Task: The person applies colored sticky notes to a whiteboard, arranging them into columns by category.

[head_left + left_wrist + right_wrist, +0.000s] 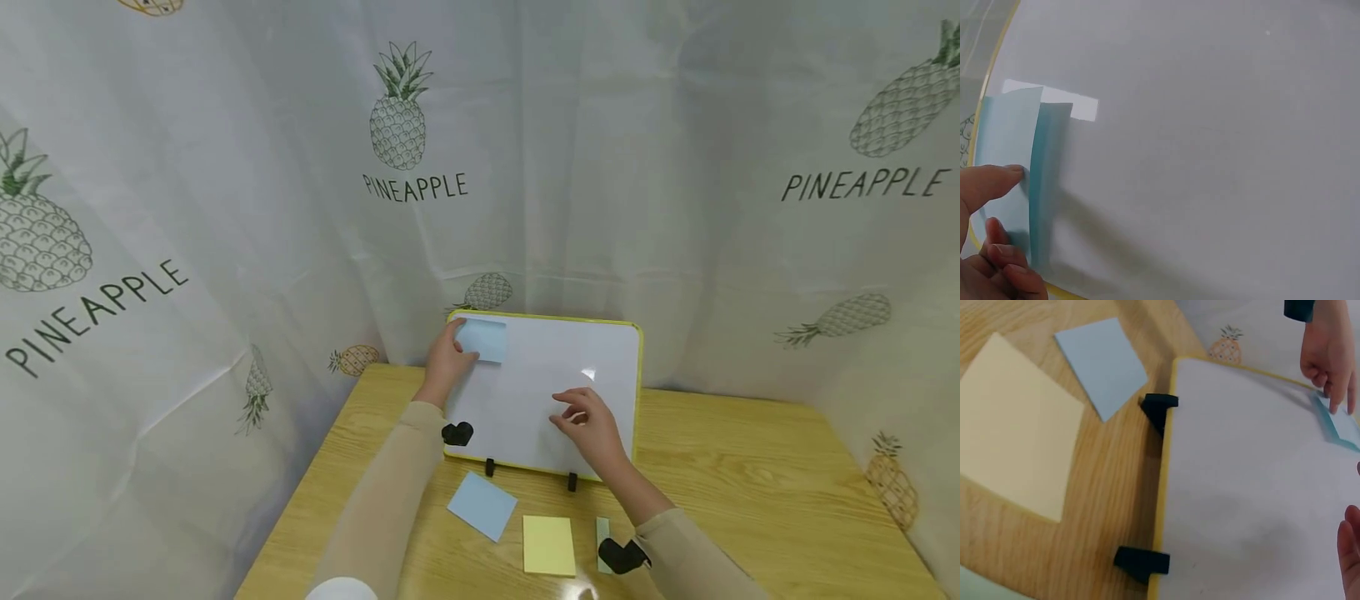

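A light blue sticky note (487,340) lies on the upper left corner of a whiteboard (532,383) with a yellow frame. My left hand (446,363) presses the note with extended thumb and forefinger, the other fingers folded in. In the left wrist view the note (1007,137) bends away from the board along its free edge. My right hand (590,422) hovers before the board's lower right part, fingers loosely bent with nothing between them. At the edge of the right wrist view, only some of its fingers (1349,550) show.
Two black feet (490,467) hold the board up on the wooden table (720,467). In front lie a blue paper sheet (483,505), a yellow sticky pad (548,546) and a pale green pad (603,533), partly hidden by the right wrist camera. A pineapple-print curtain (585,208) hangs behind.
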